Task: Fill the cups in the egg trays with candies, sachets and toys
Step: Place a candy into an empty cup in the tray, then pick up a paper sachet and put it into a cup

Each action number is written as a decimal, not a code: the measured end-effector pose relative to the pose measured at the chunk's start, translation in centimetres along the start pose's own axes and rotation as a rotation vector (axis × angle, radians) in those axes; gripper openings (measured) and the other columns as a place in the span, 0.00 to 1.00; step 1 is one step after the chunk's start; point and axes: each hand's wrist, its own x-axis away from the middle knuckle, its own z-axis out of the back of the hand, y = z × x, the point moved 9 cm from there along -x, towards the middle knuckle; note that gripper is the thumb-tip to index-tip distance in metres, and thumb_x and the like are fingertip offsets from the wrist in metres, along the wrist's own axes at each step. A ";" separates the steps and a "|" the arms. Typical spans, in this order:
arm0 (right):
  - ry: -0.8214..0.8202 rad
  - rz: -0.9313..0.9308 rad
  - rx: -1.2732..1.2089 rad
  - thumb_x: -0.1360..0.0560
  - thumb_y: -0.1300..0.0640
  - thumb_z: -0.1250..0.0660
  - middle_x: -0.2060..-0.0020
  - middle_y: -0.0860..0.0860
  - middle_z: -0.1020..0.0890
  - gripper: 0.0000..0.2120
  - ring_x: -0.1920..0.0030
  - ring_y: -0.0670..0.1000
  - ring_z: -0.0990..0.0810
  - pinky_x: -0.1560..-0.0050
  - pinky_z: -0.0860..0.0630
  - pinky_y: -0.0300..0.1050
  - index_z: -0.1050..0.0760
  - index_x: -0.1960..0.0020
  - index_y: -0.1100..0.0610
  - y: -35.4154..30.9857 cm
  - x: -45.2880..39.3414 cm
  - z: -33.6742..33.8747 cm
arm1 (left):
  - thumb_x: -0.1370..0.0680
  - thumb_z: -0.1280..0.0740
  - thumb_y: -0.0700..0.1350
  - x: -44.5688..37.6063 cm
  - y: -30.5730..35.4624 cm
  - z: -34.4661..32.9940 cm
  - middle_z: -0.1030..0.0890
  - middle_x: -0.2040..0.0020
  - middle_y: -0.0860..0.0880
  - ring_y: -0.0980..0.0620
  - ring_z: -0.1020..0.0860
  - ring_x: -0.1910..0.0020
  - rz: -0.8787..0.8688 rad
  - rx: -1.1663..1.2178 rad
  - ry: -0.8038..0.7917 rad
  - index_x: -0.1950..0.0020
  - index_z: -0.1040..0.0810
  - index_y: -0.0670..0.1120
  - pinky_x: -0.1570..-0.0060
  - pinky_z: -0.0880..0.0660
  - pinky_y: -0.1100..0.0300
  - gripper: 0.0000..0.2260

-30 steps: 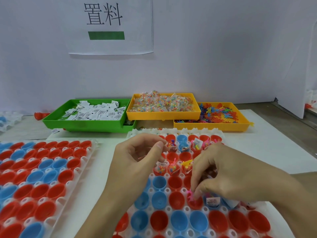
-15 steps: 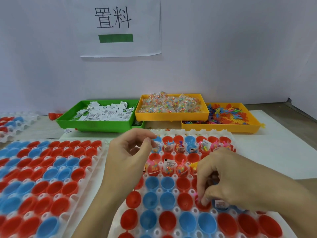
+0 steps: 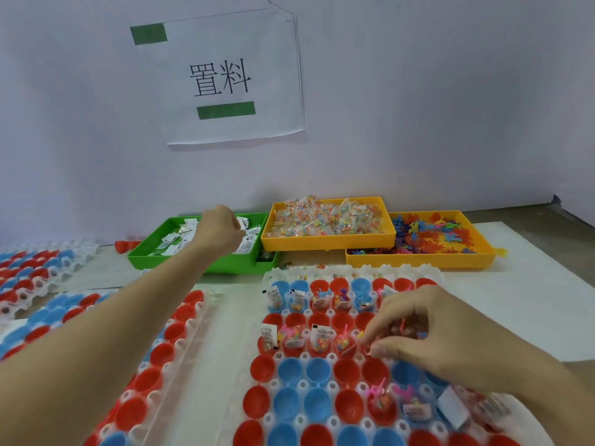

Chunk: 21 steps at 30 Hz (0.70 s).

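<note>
Egg tray (image 3: pixel 325 386), clear plastic, centre-right on the worktop (image 3: pixel 502 304), seated with red and blue cups (image 3: pixel 317 371); the two far rows hold candy packets, white sachets and small coloured toys, a few cups near the right edge of a nearer row are likewise filled, and the remaining cups show bare interiors. Right hand (image 3: pixel 431 333) low over the tray's second and third rows, fingers curled downward, thumb and forefinger drawn close together at a cup rim; small pink and blue pieces show inside the curled fingers, though what exactly is pinched cannot be told. Left hand (image 3: pixel 219 228) stretched forward into the green bin (image 3: pixel 154 254), fingers bent under and closed down among the white sachets (image 3: pixel 174 244); whether a sachet is actually gripped cannot be told, since the fingertips are hidden. Just right of the green bin, a yellow bin (image 3: pixel 325 241) heaped with clear-wrapped candies (image 3: pixel 325 217); behind and right of it, touching, a second yellow bin (image 3: pixel 418 260) of mixed plastic toys (image 3: pixel 434 236). Second egg tray (image 3: pixel 151 358) of red and blue cups to the left of the first, passing under the left forearm; a third tray (image 3: pixel 38 268) at far left. Red cup half (image 3: pixel 124 244) lying loose beside the green bin. Paper sign (image 3: pixel 225 78) with two printed characters and green strips, fixed to the pale wall behind.
</note>
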 end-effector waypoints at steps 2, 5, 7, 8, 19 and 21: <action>0.042 0.006 0.004 0.27 0.49 0.25 0.59 0.41 0.17 0.04 0.55 0.45 0.20 0.53 0.22 0.39 0.15 0.58 0.39 0.4 -0.1 0.4 | 0.24 0.28 0.43 -1.2 -0.3 -1.6 0.18 0.53 0.39 0.44 0.23 0.57 0.012 -0.124 -0.082 0.51 0.19 0.36 0.57 0.25 0.54 0.09; 0.071 0.027 0.002 0.27 0.49 0.25 0.59 0.40 0.17 0.04 0.55 0.45 0.20 0.53 0.21 0.40 0.15 0.57 0.39 0.7 -0.2 0.7 | 0.24 0.28 0.43 -1.9 -1.3 -3.3 0.19 0.47 0.36 0.44 0.25 0.56 0.076 -0.198 -0.169 0.45 0.22 0.35 0.61 0.29 0.55 0.13; 0.079 0.037 -0.004 0.27 0.49 0.25 0.58 0.40 0.17 0.04 0.55 0.45 0.20 0.53 0.21 0.41 0.15 0.57 0.40 0.8 -0.3 0.7 | 0.23 0.31 0.41 -2.1 -1.6 -3.7 0.20 0.45 0.34 0.45 0.27 0.58 0.108 -0.204 -0.181 0.44 0.22 0.35 0.65 0.31 0.56 0.11; 0.085 0.040 -0.008 0.27 0.49 0.25 0.59 0.40 0.17 0.04 0.56 0.45 0.20 0.53 0.21 0.41 0.15 0.57 0.40 0.9 -0.3 0.7 | 0.22 0.32 0.40 -2.1 -1.6 -3.6 0.20 0.47 0.34 0.46 0.28 0.59 0.119 -0.197 -0.170 0.46 0.22 0.35 0.67 0.33 0.57 0.09; 0.185 0.060 -0.029 0.25 0.52 0.26 0.59 0.41 0.15 0.04 0.55 0.44 0.18 0.51 0.21 0.40 0.15 0.56 0.43 0.6 -0.2 1.5 | 0.23 0.28 0.42 1.2 2.6 2.2 0.20 0.61 0.44 0.56 0.27 0.68 -0.060 0.200 0.225 0.55 0.19 0.39 0.65 0.32 0.62 0.06; 0.220 0.060 -0.025 0.25 0.53 0.27 0.60 0.40 0.15 0.05 0.56 0.44 0.18 0.52 0.21 0.37 0.14 0.55 0.44 0.6 -0.2 1.7 | 0.23 0.28 0.43 4.2 4.3 3.5 0.19 0.62 0.46 0.53 0.25 0.66 -0.140 0.280 0.311 0.57 0.19 0.41 0.64 0.31 0.61 0.06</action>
